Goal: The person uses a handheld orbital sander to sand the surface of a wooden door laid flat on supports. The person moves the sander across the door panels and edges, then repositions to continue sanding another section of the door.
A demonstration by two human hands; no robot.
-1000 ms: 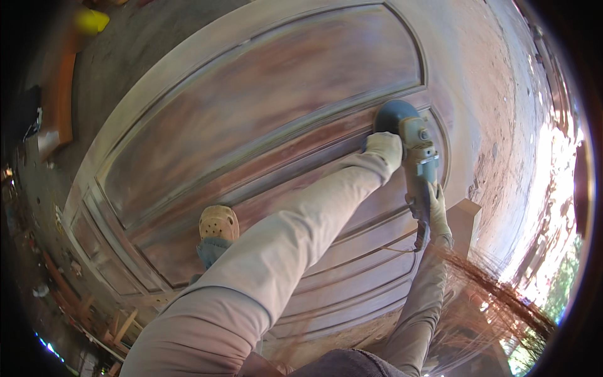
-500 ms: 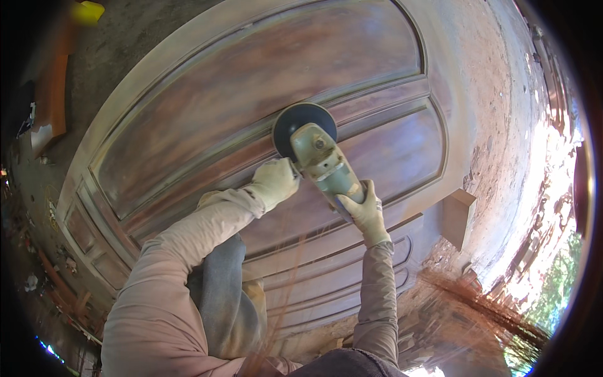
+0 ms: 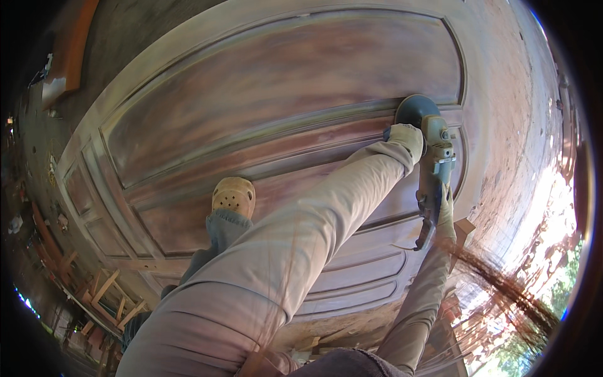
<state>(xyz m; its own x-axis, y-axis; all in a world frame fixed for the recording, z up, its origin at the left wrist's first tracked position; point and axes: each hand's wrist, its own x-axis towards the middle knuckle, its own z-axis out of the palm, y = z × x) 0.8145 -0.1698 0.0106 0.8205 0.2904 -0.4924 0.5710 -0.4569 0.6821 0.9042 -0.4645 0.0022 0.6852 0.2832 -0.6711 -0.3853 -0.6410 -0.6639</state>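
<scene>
A: What is nearest the camera?

B: Two long beige sleeves reach forward over a large carved wooden door (image 3: 276, 100) lying flat. A foot in a tan clog (image 3: 233, 196) stands on the door.

A: And the hands?

B: Both are gloved and wrapped around an angle grinder (image 3: 433, 169). The left hand (image 3: 407, 137) is closed over its head, just behind the round disc (image 3: 416, 108) that meets the wood. The right hand (image 3: 445, 212) grips the rear of the body.

A: How would it handle?

B: Probably heavy, stiff and prone to kicking, so two firm grips, front and tail, suit it.
</scene>
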